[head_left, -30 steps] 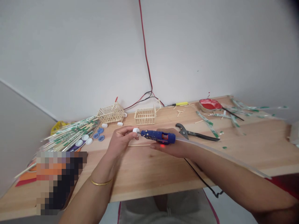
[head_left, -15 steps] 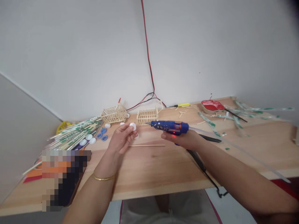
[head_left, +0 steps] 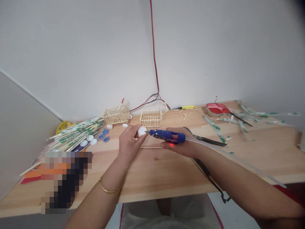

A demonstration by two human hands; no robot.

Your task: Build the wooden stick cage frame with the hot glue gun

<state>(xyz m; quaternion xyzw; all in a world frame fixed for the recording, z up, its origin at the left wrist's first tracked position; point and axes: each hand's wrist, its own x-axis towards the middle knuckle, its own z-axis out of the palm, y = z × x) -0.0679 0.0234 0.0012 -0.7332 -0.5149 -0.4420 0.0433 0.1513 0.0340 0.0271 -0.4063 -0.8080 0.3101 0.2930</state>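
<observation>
Between thumb and fingers, my left hand [head_left: 130, 141] pinches a white bottle cap [head_left: 142, 130], its hollow side turned toward me. A blue hot glue gun [head_left: 164, 135] is gripped in my right hand [head_left: 183, 144], with its nozzle pointing left at the cap and the tip at or very near it. A small red light glows on the gun, and a long clear glue stick [head_left: 228, 156] trails from its back. Behind the cap stands a small crate-like frame of wooden sticks [head_left: 151, 118]. One thin stick [head_left: 152, 147] lies on the table below the hands.
Another stick frame [head_left: 116, 115] stands left, near white caps [head_left: 90, 138] and blue caps [head_left: 105, 139]. Packaged sticks [head_left: 76, 135] lie at far left. A yellow-handled cutter [head_left: 188, 107], a red paint dish [head_left: 217, 108], black scissors [head_left: 209, 140] and torn wrappers [head_left: 215, 128] lie right.
My left hand has moved right and turned the cap's hollow side toward me. The glue gun has come left and slightly down, bringing its nozzle to the cap.
</observation>
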